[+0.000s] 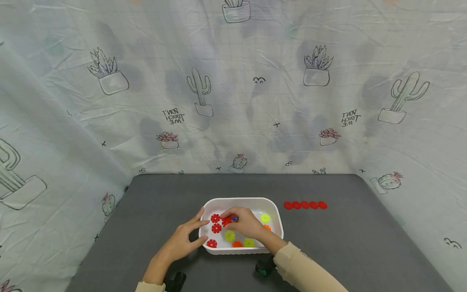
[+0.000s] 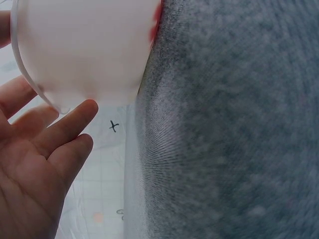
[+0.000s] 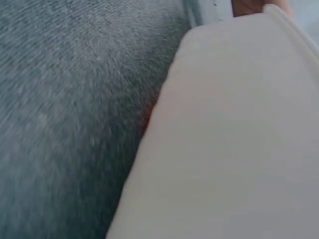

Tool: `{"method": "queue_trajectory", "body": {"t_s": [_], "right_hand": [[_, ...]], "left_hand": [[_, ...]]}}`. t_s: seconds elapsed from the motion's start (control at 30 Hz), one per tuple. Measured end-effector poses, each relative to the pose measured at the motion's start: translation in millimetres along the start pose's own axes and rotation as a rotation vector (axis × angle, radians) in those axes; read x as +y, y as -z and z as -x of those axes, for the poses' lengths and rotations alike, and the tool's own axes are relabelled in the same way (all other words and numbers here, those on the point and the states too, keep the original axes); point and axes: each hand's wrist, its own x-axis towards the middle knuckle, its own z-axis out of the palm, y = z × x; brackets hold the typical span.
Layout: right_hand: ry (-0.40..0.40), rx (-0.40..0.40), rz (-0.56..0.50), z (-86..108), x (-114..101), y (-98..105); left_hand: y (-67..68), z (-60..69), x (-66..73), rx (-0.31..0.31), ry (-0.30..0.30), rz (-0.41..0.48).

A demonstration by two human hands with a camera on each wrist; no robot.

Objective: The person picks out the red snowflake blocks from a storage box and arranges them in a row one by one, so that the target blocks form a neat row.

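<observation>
A white plastic tray (image 1: 271,247) holds flat notched building discs in red, yellow and orange. My left hand (image 1: 181,241) is spread at the tray's left end, fingers and thumb over or against the rim. The left wrist view shows these fingers (image 2: 70,124) fairly straight beside the tray's outer wall (image 2: 94,55). Inside the tray, my right hand (image 1: 245,222) pinches a red notched disc (image 1: 226,221); a small blue patch shows by its fingers. Red discs (image 1: 216,228) lie left of it, and a yellow disc (image 1: 230,236) lies just nearer.
A row of several red discs (image 1: 305,205) lies on the grey table (image 1: 346,243), right of the tray. Behind the table hangs a pale cloth (image 1: 233,101) printed with cacti. The tray's wall (image 3: 224,129) fills much of the right wrist view.
</observation>
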Motion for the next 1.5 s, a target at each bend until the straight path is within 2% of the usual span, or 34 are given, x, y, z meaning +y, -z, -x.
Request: {"method": "queue_trajectory", "body": {"t_s": [0.13, 0.27, 0.47, 0.73, 1.0, 1.23, 1.5], "right_hand": [[-0.001, 0.034, -0.058, 7.5, 4, 12], [-0.037, 0.072, -0.118, 15.8, 7, 27], [-0.043, 0.162, -0.173, 30.5, 11, 49], [-0.106, 0.293, -0.259, 50.0, 22, 73], [-0.054, 0.423, -0.311, 65.1, 43, 86], [-0.136, 0.579, -0.360, 79.5, 66, 94], [-0.211, 0.650, -0.368, 87.1, 98, 93]], "left_hand": [[-0.3, -0.5, 0.5, -0.002, 0.015, 0.015], [-0.2, -0.7, 1.2, -0.003, 0.030, 0.021], [-0.4, -0.1, 0.4, -0.008, 0.048, 0.013], [-2.0, 1.2, -1.4, -0.005, 0.045, 0.010], [-2.0, 1.2, -1.4, -0.005, 0.038, 0.001], [-1.3, 0.6, 0.2, -0.009, 0.027, 0.012], [-0.8, 0.2, -0.4, -0.009, 0.031, 0.011]]}}
